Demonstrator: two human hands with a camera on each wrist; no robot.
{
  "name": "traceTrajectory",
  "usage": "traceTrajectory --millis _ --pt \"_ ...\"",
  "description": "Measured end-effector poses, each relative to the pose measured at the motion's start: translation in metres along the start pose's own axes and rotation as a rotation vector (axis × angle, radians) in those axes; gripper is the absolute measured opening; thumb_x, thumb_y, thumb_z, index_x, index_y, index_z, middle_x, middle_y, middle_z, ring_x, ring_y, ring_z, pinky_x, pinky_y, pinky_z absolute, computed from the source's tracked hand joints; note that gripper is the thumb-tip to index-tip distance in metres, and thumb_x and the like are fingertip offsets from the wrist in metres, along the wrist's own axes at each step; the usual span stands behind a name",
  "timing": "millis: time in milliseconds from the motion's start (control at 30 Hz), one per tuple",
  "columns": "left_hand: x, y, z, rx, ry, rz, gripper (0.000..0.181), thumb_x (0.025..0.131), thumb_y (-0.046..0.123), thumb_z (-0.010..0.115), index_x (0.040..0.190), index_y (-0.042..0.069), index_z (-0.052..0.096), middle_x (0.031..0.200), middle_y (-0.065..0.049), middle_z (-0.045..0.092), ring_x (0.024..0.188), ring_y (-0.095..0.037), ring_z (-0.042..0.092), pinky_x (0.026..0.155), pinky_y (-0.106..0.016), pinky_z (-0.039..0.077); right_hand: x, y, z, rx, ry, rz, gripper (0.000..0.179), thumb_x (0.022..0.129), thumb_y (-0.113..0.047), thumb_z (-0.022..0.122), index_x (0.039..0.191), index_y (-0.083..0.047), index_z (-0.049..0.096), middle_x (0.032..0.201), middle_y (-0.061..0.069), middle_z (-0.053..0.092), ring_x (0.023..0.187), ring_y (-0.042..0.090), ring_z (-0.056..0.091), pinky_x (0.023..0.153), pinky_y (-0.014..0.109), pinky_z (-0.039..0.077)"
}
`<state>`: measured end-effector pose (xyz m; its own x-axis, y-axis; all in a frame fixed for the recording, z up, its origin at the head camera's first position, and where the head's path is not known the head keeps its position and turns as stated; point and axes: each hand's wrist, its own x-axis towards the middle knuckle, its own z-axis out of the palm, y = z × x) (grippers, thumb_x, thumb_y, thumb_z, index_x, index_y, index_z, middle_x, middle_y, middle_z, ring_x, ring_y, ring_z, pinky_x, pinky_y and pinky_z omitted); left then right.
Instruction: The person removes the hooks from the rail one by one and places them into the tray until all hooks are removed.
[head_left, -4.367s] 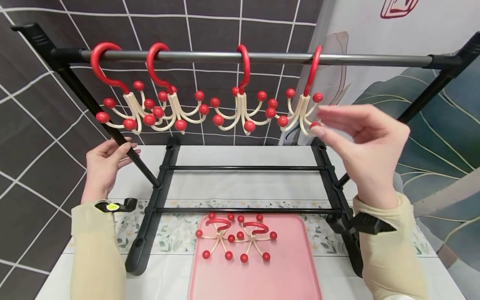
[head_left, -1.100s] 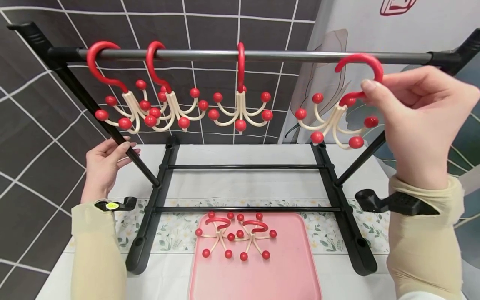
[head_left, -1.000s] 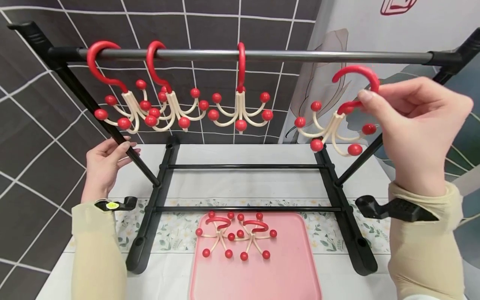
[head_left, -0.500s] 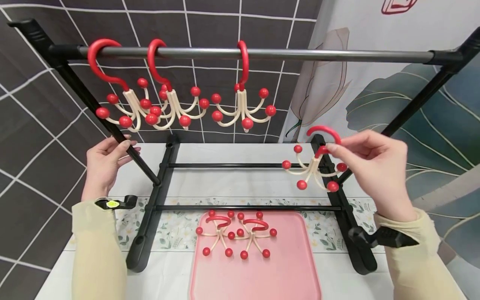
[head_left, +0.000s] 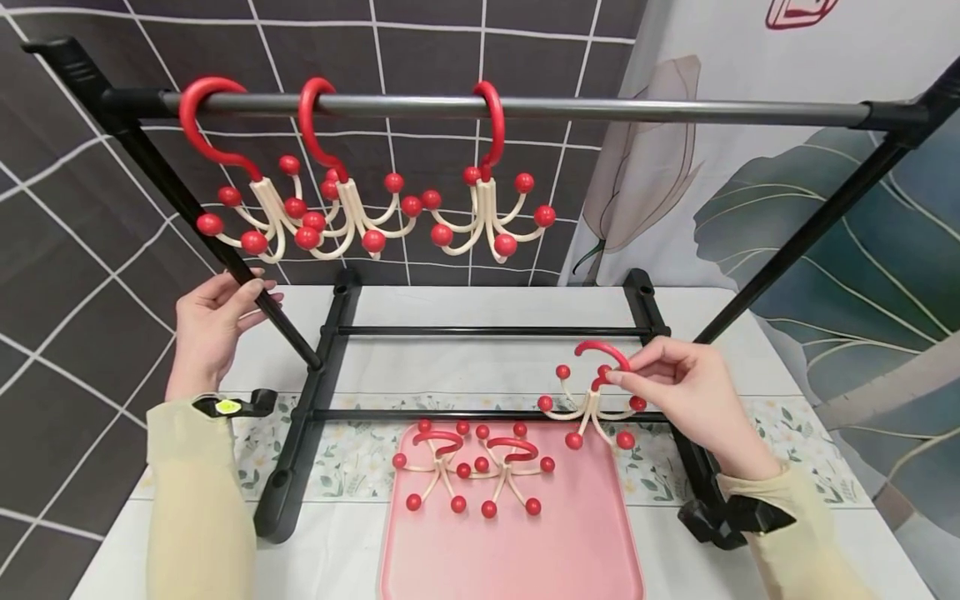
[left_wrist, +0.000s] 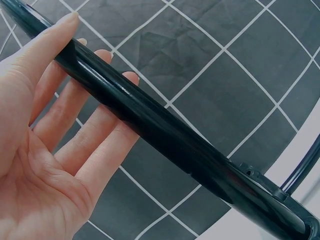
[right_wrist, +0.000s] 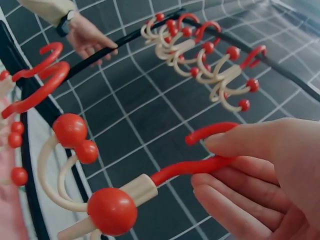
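Observation:
Between its thumb and fingers my right hand (head_left: 690, 400) pinches the red hook of a multi-arm hook hanger (head_left: 592, 404), a cream body with upturned arms tipped by red balls. In the head view this hanger overlaps the rack's front lower bar and the far right corner of the pink tray (head_left: 555, 558). My left hand (head_left: 210, 333) holds the rack's slanted black post (head_left: 168, 187), thumb in front and fingers behind, as the left wrist view shows. Two like hangers (head_left: 506, 475) lie side by side on the tray. Three more (head_left: 487, 208) hang from the rack's top rail (head_left: 675, 109).
The black rack stands on a white table (head_left: 487, 367) with a floral strip, its feet (head_left: 277, 508) either side of the tray. A dark tiled backdrop (head_left: 427, 50) is behind it, and a leaf-patterned curtain (head_left: 817, 225) at the right.
My right hand has taken the rightmost hanger off the top rail and carried it down and left to the tray's far corner. My left hand stays on the post.

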<state>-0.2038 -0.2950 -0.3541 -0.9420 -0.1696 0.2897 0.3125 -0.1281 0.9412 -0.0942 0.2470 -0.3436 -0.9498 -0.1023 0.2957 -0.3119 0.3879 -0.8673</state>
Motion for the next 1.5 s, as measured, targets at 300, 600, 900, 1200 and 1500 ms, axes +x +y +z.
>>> traceTrajectory --millis 300,600,900,1200,1500 --pt "0.001 -0.001 0.001 -0.005 -0.006 0.019 0.03 0.094 0.002 0.073 0.12 -0.011 0.066 0.097 -0.009 0.075 0.083 -0.018 0.076 0.075 -0.028 0.059 -0.019 0.023 -0.001 0.087 -0.18 -0.039 0.019 0.083 0.01 0.08 0.09 -0.006 0.072 0.086 0.01 0.073 0.067 0.024 0.072 0.059 0.031 0.061" --pt "0.0 -0.002 0.0 -0.017 -0.006 0.011 0.031 0.094 0.001 0.072 0.121 -0.013 0.064 0.097 -0.009 0.075 0.083 -0.018 0.076 0.075 -0.028 0.059 -0.031 0.041 0.008 0.234 -0.324 -0.056 0.02 0.085 0.014 0.075 0.089 -0.006 0.072 0.088 0.015 0.073 0.068 0.025 0.073 0.058 0.036 0.061" --pt "0.0 0.0 0.001 -0.02 -0.001 -0.012 0.025 0.094 0.001 0.072 0.118 -0.005 0.07 0.098 -0.008 0.075 0.084 -0.017 0.076 0.076 -0.027 0.059 -0.039 0.059 0.017 0.235 -0.357 0.003 0.018 0.085 0.01 0.077 0.088 -0.006 0.071 0.09 0.013 0.072 0.071 0.031 0.073 0.059 0.037 0.062" --pt "0.0 -0.001 0.0 -0.023 -0.003 0.003 0.022 0.094 0.001 0.072 0.115 -0.004 0.071 0.097 -0.008 0.075 0.083 -0.017 0.076 0.075 -0.028 0.059 -0.042 0.064 0.018 0.226 -0.375 0.041 0.017 0.083 0.007 0.08 0.088 -0.007 0.072 0.091 0.015 0.071 0.074 0.036 0.073 0.066 0.038 0.063" --pt "0.001 -0.001 0.0 0.0 -0.004 0.012 0.028 0.094 0.003 0.072 0.119 -0.009 0.067 0.097 -0.008 0.075 0.084 -0.017 0.076 0.076 -0.028 0.059 -0.043 0.058 0.014 0.168 -0.393 0.054 0.02 0.081 -0.001 0.086 0.096 -0.007 0.074 0.092 0.01 0.074 0.079 0.025 0.075 0.069 0.033 0.062"
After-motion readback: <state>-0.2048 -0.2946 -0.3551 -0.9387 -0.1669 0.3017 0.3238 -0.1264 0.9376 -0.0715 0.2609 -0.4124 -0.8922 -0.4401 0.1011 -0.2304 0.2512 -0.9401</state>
